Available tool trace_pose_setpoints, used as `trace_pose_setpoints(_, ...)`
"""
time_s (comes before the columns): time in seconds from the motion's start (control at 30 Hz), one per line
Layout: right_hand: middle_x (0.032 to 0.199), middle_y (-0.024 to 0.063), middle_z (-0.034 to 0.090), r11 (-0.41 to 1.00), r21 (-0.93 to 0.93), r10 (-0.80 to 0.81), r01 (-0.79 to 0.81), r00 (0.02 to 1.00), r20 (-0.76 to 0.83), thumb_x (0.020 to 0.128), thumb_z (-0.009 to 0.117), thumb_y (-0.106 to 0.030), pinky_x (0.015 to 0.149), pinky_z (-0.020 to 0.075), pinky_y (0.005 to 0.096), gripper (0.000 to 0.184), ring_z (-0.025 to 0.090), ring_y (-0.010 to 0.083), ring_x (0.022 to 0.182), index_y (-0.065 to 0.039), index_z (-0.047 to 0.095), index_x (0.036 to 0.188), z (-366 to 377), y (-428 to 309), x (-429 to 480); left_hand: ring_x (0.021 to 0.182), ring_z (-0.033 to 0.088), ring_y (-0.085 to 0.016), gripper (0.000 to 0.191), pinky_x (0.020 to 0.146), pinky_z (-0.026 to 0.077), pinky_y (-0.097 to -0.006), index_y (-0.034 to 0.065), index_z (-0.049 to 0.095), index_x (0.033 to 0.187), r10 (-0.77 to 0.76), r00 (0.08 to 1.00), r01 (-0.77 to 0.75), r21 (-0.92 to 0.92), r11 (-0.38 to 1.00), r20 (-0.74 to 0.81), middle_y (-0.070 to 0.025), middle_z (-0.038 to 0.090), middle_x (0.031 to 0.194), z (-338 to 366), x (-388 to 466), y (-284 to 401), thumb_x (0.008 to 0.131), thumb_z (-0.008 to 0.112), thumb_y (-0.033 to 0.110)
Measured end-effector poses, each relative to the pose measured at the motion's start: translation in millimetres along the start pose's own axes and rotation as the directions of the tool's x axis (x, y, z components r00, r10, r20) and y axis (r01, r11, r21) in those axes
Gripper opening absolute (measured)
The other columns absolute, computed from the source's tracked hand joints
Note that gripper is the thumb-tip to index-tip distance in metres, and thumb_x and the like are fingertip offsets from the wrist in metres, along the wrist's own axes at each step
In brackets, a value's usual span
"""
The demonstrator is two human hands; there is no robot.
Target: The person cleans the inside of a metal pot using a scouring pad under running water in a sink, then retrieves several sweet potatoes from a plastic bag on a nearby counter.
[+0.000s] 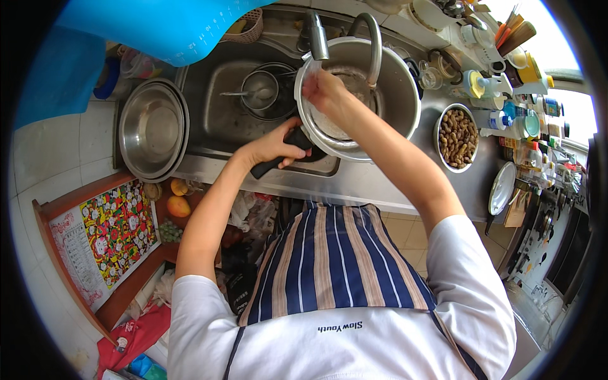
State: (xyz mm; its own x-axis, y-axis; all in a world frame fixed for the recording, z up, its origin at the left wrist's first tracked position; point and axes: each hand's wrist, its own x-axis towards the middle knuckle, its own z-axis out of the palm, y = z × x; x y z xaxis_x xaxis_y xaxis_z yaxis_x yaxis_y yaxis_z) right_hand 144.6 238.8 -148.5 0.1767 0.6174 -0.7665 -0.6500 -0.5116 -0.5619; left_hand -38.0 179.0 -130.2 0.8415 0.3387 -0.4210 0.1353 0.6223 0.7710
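Observation:
A large metal cooking pot (400, 97) is tilted at the sink, its wide mouth turned up towards me. My left hand (271, 146) grips the pot's black long handle (266, 168). Over the pot's left rim, my right hand (327, 92) is in the water coming from the faucet (318, 42). Its fingers are blurred, so whether they hold anything is unclear. Some water lies in the bottom of the pot. A curved steel spout (376, 42) also reaches over the pot.
In the sink basin (216, 109) sit a small saucepan (260, 89) and a dark pan. Stacked steel basins (154, 128) stand left. A bowl of peanuts (458, 137), a glass lid (502, 189) and several bottles (494, 118) line the right. A blue sheet (156, 28) hangs upper left.

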Motion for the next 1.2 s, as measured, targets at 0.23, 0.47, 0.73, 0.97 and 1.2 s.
trace_pose_setpoints(0.23,0.105,0.0142,0.054,0.863,-0.216,-0.505,0.456,0.767,-0.397,0.099,0.043,-0.025,0.084,0.0411,0.0398,0.024,0.052,0.0283,0.097,-0.004,0.053,0.107,43,13,30,0.048,0.049,-0.008,0.088,0.044,0.041,-0.0233,0.0015,0.013,0.145,-0.135,0.990,0.142,0.229,0.963,-0.042,-0.0102,0.064,0.089,-6,12,35,0.078,0.069,0.005)
trace_pose_setpoints(0.47,0.147,0.0214,0.029,0.549,-0.623,-0.244,0.557,0.820,0.518,0.099,0.030,-0.052,0.114,0.0170,0.0332,0.071,0.027,0.0290,0.138,-0.001,0.022,0.147,-16,37,-71,0.045,0.047,-0.010,0.080,0.042,0.037,-0.0248,-0.0011,0.022,0.141,-0.084,0.976,0.127,0.207,0.970,-0.202,-0.0046,0.054,0.066,14,-3,19,0.077,0.070,0.004)
trace_pose_setpoints(0.73,0.097,0.0154,0.069,-0.602,-0.547,0.533,0.581,0.803,0.267,0.096,0.032,-0.060,0.099,0.0383,0.0456,0.070,0.062,0.0342,0.103,-0.002,0.071,0.090,-78,-30,-116,0.047,0.046,-0.009,0.081,0.042,0.039,-0.0237,0.0019,0.012,0.144,-0.121,0.949,0.141,0.049,0.989,-0.292,-0.0043,0.051,0.072,52,-89,7,0.082,0.065,0.004)
trace_pose_setpoints(0.97,0.105,0.0131,0.062,-0.399,-0.373,-0.405,0.838,0.204,0.891,0.077,0.059,-0.005,0.097,0.0393,0.0428,0.015,0.053,0.0340,0.107,-0.008,0.065,0.091,-70,-16,-59,0.054,0.047,-0.008,0.069,0.046,0.041,-0.0242,0.0058,0.017,0.138,-0.174,0.832,0.081,-0.194,0.978,-0.527,-0.0056,0.052,0.087,84,-148,-24,0.086,0.063,0.005)
trace_pose_setpoints(1.2,0.104,0.0130,0.066,0.421,-0.779,-0.300,0.464,0.882,0.364,0.092,0.052,-0.014,0.088,0.0449,0.0345,0.023,0.060,0.0217,0.098,0.000,0.062,0.108,-41,-33,34,0.054,0.047,-0.009,0.061,0.044,0.041,-0.0233,0.0058,0.025,0.133,-0.058,0.779,-0.087,-0.199,0.976,-0.625,-0.0068,0.052,0.087,86,-124,-30,0.086,0.063,0.004)
